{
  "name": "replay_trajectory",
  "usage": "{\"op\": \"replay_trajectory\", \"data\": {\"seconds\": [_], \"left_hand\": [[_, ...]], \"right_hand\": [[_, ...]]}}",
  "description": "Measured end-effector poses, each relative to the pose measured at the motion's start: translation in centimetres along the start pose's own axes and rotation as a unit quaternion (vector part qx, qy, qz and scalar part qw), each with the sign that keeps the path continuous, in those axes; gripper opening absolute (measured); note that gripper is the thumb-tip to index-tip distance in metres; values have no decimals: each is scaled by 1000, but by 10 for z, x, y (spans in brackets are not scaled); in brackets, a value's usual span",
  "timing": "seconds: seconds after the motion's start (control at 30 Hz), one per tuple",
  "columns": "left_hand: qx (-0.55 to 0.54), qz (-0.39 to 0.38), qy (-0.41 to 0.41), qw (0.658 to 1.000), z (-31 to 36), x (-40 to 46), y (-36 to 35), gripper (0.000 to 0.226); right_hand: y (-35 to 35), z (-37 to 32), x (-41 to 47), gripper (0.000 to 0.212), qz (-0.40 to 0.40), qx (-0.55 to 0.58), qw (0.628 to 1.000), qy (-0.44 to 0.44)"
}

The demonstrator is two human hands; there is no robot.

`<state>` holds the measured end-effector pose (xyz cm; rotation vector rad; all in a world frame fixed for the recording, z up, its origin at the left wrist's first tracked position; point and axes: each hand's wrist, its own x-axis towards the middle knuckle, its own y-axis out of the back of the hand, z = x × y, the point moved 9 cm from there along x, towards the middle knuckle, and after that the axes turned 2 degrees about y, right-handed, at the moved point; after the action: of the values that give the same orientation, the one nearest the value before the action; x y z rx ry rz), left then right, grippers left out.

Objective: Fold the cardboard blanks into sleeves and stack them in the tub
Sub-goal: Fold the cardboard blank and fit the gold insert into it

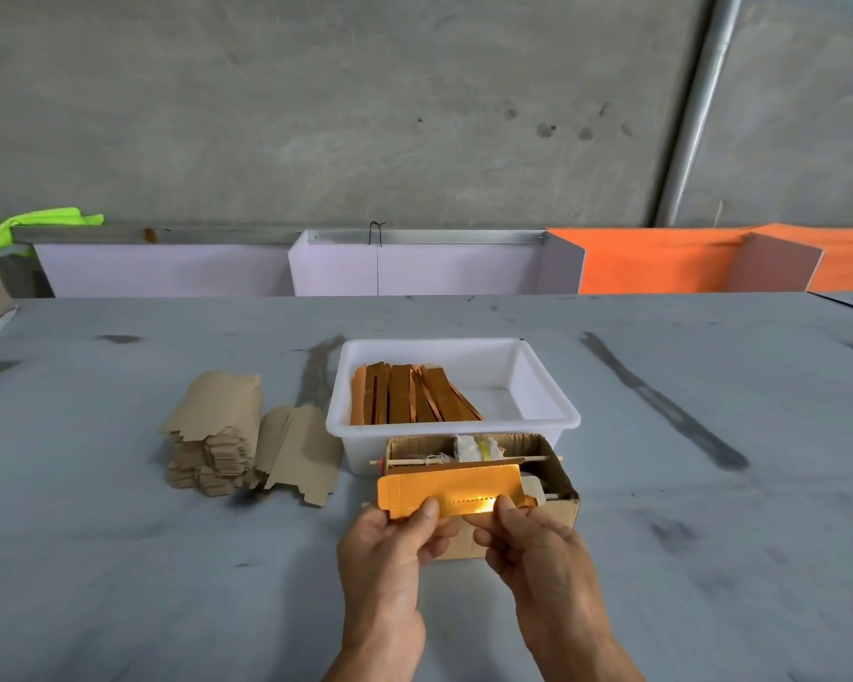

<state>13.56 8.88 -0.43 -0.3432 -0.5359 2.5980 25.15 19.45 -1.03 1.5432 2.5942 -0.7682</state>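
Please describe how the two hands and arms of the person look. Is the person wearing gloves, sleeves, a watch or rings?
Both the left hand and the right hand are bare: no gloves, and no rings visible on the fingers that show. The wrists and forearms are also uncovered down to the bottom edge of the picture, with no sleeve, watch or bracelet in view. The fingernails look short.

Gold blank [451, 489] held flat above mid-bench; brown blanks [217, 435] piled left of the white tub [552, 415], folded sleeves [412, 393] inside.

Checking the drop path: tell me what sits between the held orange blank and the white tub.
In the head view, an open cardboard box of odds and ends sits between the orange blank and white tub.
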Motion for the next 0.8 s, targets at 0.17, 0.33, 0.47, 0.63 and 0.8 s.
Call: {"op": "replay_trajectory", "data": {"seconds": [0.17, 0.33, 0.47, 0.63, 0.8], "left_hand": [[-9, -19, 12, 1000, -5, -1, -1, 11], [-18, -38, 35, 999, -10, -1, 0, 18], [1, -59, 18, 998, -8, 5, 3, 14], [-30, -117, 8, 993, -4, 6, -2, 18], [-30, -170, 105, 979, -8, 5, -16, 33]], "right_hand": [[6, 2, 2, 24, 3, 12, 1000, -11], [11, 7, 3, 23, 5, 35, 999, -25], [12, 9, 5, 14, -13, 99, 994, -40], [5, 7, 7, 16, -47, 198, 977, -61], [9, -5, 10, 15, -53, 197, 979, -15]]}}
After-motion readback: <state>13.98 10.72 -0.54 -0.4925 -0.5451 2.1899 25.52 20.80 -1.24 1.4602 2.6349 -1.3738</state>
